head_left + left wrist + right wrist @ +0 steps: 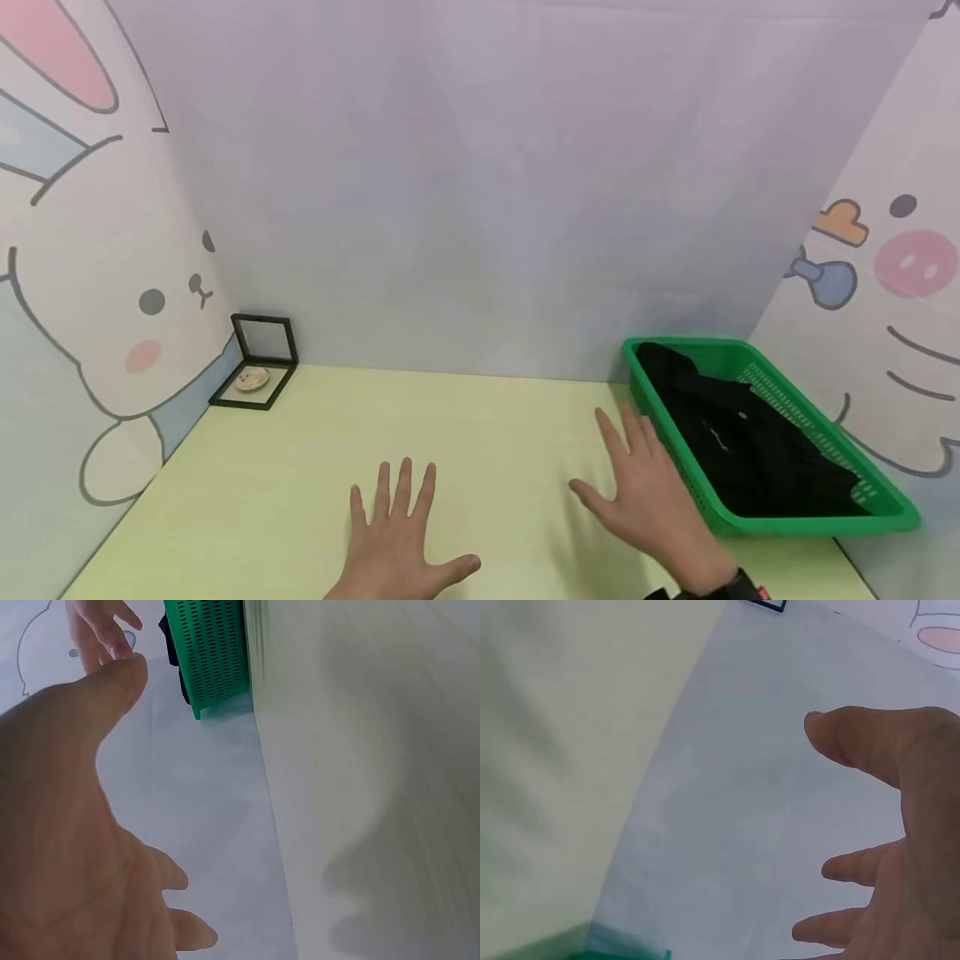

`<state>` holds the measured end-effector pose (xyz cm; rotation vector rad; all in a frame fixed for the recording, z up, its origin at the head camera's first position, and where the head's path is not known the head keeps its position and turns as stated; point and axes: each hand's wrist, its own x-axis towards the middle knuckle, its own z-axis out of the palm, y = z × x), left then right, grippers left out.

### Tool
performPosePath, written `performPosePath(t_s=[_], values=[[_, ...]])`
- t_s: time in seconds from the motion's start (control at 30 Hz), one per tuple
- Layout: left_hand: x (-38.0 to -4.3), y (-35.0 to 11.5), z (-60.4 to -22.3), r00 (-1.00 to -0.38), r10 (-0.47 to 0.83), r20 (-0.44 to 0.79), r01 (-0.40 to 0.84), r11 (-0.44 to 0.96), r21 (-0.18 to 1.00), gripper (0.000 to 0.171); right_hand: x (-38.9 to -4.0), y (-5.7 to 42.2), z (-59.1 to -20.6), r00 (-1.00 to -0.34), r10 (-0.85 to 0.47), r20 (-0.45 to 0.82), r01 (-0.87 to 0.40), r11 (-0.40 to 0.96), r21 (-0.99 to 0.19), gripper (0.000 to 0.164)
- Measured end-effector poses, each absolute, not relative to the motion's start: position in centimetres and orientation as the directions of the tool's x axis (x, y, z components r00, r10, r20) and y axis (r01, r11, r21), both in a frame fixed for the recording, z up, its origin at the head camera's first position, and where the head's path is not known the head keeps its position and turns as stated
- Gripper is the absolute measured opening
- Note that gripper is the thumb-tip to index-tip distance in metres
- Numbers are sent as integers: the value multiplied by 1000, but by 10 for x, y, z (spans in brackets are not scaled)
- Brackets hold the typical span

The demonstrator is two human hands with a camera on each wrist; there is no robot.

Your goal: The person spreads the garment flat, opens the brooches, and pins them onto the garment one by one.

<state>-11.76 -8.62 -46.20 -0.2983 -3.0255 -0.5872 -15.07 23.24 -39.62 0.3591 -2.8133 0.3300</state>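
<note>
My left hand [392, 537] hovers over the front middle of the pale yellow table, fingers spread and thumb out, holding nothing. To its right my right hand [648, 492] is held above the table with fingers extended, also holding nothing. Close beside the right hand stands a green plastic basket [817, 527] with perforated walls. A crumpled heap of black fabric [742, 442] lies in it, with a small light spot on top. In the left wrist view, the basket's side [214, 656] shows beyond my thumb, and the right hand's fingers appear near it.
At the table's far left corner sits a black-edged hinged frame [255, 360], its upper panel raised, with a small round cream object [252, 379] inside. A plain pale cloth [450, 192] hangs behind the table. Panels with a cartoon rabbit [112, 292] and pig [900, 333] flank it.
</note>
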Motion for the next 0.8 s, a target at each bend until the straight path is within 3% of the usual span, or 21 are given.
performPosePath(t_s=[0.33, 0.57, 0.8], values=[[-115, -92, -457, -984, 169, 55, 177, 904, 389, 121, -190, 315, -331, -967, -207, 150, -231, 959, -164, 96], [-115, -91, -457, -984, 168, 68, 181, 904, 388, 121, -229, 385, -318, -976, -214, -43, -203, 962, -182, 100], [-113, -94, -458, -987, 148, 70, 164, 903, 397, 119, -254, 419, -315, -950, -240, -200, -198, 958, -210, 95]])
